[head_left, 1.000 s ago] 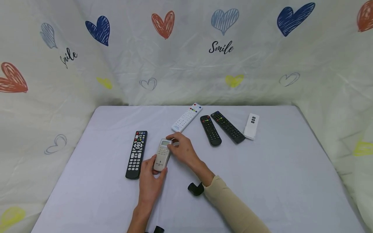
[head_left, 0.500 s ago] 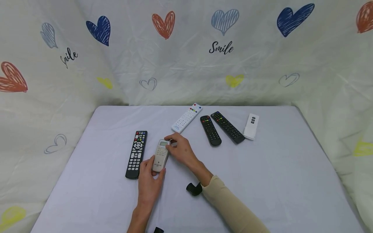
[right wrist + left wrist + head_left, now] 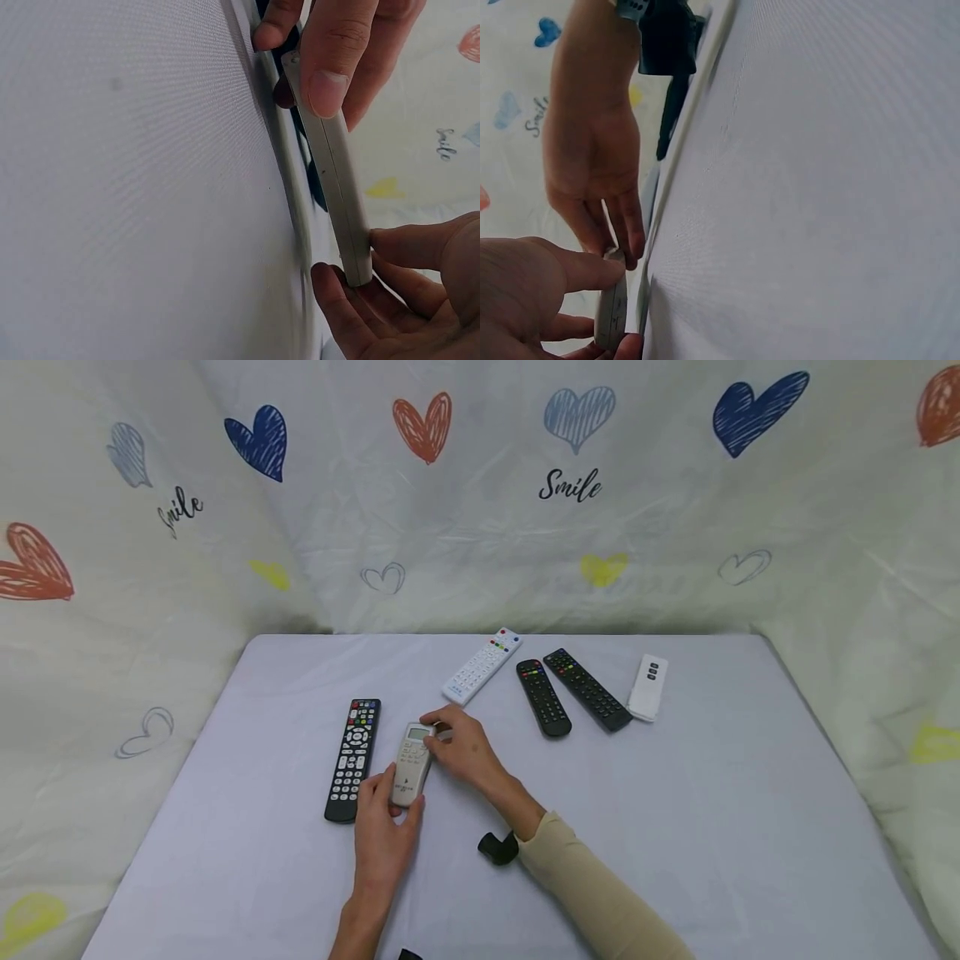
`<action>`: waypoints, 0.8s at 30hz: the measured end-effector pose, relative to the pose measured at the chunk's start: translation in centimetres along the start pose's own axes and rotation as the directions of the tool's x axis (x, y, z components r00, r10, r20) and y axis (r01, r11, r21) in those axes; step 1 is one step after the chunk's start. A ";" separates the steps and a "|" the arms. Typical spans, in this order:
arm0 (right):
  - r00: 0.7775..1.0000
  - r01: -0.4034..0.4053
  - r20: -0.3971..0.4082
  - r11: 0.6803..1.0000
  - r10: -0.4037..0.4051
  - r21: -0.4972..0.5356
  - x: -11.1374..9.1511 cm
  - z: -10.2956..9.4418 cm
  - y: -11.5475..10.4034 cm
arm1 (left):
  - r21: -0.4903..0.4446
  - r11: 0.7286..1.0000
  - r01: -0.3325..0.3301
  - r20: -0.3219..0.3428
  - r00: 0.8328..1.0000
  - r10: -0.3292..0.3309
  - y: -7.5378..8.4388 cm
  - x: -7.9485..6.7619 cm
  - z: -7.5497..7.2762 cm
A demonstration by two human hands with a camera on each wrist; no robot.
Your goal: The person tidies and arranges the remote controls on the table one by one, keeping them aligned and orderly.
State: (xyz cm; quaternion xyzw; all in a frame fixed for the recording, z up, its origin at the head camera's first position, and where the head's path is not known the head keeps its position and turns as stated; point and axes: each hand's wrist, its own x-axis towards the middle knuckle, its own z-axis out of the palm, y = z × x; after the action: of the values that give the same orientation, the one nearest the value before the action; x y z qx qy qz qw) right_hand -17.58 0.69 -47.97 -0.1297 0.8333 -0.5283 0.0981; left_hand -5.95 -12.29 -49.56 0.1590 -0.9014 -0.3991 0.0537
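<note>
A beige remote control [image 3: 411, 766] with a small grey display at its top is held between both hands, buttons facing up. My left hand [image 3: 381, 847] grips its lower end, thumb along the right edge and fingers on the left and beneath. At the upper right corner, my right hand [image 3: 471, 747] pinches it with thumb and fingertips, partly covering that edge. The left wrist view shows the remote edge-on, raised off the table. Just left of my left hand lies a long black remote [image 3: 352, 760] with white buttons, its lower right edge close to the fingers.
Farther back lie a white remote [image 3: 482, 667], a short black remote [image 3: 543, 697], a longer black remote [image 3: 587, 689] and a small white remote [image 3: 647, 687] touching it. White cloth covers the table [image 3: 675, 827]. A heart-printed curtain [image 3: 480, 527] hangs behind and at the sides.
Both hands have shifted slightly left with the beige remote, which now sits a little nearer the long black remote. The other remotes have stayed in place.
</note>
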 end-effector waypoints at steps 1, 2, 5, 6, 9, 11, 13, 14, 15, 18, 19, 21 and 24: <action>1.000 -0.001 0.003 1.000 0.001 0.001 0.0 0.0 0.0 | -0.001 1.000 0.001 0.000 1.000 -0.001 0.0 0.0 0.0; 1.000 0.000 0.006 1.000 0.000 0.001 0.0 0.1 0.0 | -0.001 1.000 0.002 -0.001 1.000 -0.002 0.0 0.0 0.0; 1.000 0.013 0.008 1.000 -0.013 0.000 0.0 0.2 0.0 | -0.001 1.000 0.004 -0.006 1.000 -0.004 -0.1 -0.1 0.0; 1.000 0.015 0.008 1.000 -0.015 0.001 0.0 0.2 0.0 | 0.001 1.000 0.006 -0.007 1.000 -0.006 0.0 -0.1 0.0; 1.000 0.030 0.003 1.000 -0.030 -0.005 0.0 0.4 -0.1 | 0.003 1.000 0.011 -0.002 1.000 -0.011 0.0 -0.1 -0.1; 0.999 0.035 0.001 0.999 -0.035 -0.008 0.0 0.4 -0.1 | 0.006 1.000 0.014 0.002 1.000 -0.014 0.1 -0.1 -0.1; 0.999 0.040 0.003 0.999 -0.040 -0.011 0.0 0.4 -0.2 | 0.007 1.000 0.015 0.004 1.000 -0.015 0.1 -0.2 -0.2; 0.999 0.040 0.005 0.999 -0.040 -0.010 -0.1 0.4 -0.2 | 0.008 1.000 0.016 0.002 1.000 -0.016 0.1 -0.2 -0.2; 0.999 0.041 0.008 0.999 -0.041 -0.012 -0.1 0.5 -0.2 | 0.009 1.000 0.017 0.000 1.000 -0.017 0.0 -0.2 -0.3; 0.999 0.038 0.018 0.999 -0.037 -0.018 -0.1 0.5 -0.3 | 0.009 1.000 0.015 -0.005 1.000 -0.015 0.0 -0.3 -0.3; 0.999 0.035 0.022 0.999 -0.035 -0.020 -0.1 0.5 -0.3 | 0.010 1.000 0.013 -0.006 1.000 -0.013 -0.1 -0.3 -0.3; 0.999 0.028 0.027 0.999 -0.027 -0.025 -0.1 0.6 -0.4 | 0.014 1.000 0.009 -0.009 1.000 -0.009 -0.1 -0.3 -0.3; 0.999 0.020 0.036 0.999 -0.019 -0.027 -0.1 0.6 -0.5 | 0.022 1.000 0.006 -0.015 1.000 -0.005 -0.1 -0.4 -0.2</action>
State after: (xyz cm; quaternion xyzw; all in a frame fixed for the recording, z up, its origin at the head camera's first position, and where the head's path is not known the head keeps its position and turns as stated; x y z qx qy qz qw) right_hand -17.22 0.00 -47.78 -0.1483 0.8374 -0.5153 0.1061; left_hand -5.54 -12.41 -49.46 0.1649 -0.9048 -0.3883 0.0576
